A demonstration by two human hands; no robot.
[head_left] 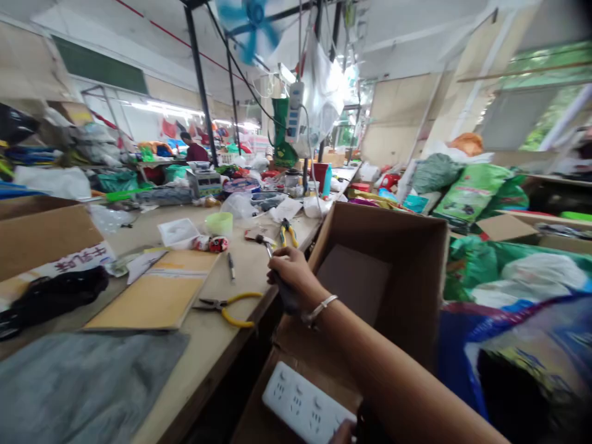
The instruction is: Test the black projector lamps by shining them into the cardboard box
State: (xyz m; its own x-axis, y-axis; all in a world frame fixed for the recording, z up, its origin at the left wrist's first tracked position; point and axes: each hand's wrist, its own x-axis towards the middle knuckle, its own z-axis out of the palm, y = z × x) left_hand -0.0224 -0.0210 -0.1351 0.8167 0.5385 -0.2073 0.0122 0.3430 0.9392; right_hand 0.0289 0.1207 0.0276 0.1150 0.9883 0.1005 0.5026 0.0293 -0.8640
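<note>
My right hand [293, 274], with a bracelet at the wrist, is closed around a tool with a dark handle [287, 299] and a metal shaft that points at the table; its kind is unclear. The hand is at the table edge, beside a deep cardboard box [393, 228]. At the bottom of the view, the thumb of my left hand [343, 433] presses on a white power strip [308, 401]; the rest of that hand is out of sight. Yellow-handled pliers [231, 306] lie on the table left of my right hand, and yellow-green pliers [287, 233] lie beyond it.
On the table [194, 351] are a tan folder [161, 287], a pen [230, 265], a white tray [178, 232], a green cup [219, 223] and grey cloth [87, 382]. Bags [472, 191] crowd the right side. A person [197, 150] is far back.
</note>
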